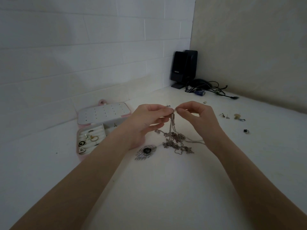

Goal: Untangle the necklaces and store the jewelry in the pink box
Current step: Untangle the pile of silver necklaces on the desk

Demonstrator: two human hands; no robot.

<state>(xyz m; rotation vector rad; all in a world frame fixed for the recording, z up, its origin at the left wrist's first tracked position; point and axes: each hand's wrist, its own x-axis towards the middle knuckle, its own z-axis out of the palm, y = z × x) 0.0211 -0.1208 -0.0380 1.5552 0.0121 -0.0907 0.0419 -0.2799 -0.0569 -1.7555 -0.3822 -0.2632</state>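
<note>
The job looks barely half done. Over at nine o'clock from the hands, the pink box (pixel 86 130) lies open with its white perforated lid panel (pixel 103 112) tipped back toward the wall, and a few rings (pixel 93 138) and small pieces already sit in its padded slots. So some of the jewelry is stored.

The necklaces (pixel 176 140) are another matter. The left hand (pixel 147 120) and the right hand (pixel 192 113) meet above the table, each pinching the top of the chains between thumb and fingertip, right where the strands come together. From there the chains hang straight down into a knotted heap on the table (pixel 166 188) at six o'clock from the fingers. In this dim light I cannot tell how many necklaces are in that snarl, though it looks like more than one.

A large sparkly brooch (pixel 146 152) with a dark stone lies loose at seven o'clock from the tangle. Out at three o'clock, well apart, small earrings (pixel 226 116) and bits are scattered, none boxed yet. I'd judge the untangling is the slow part left, then the gathering up.
</note>
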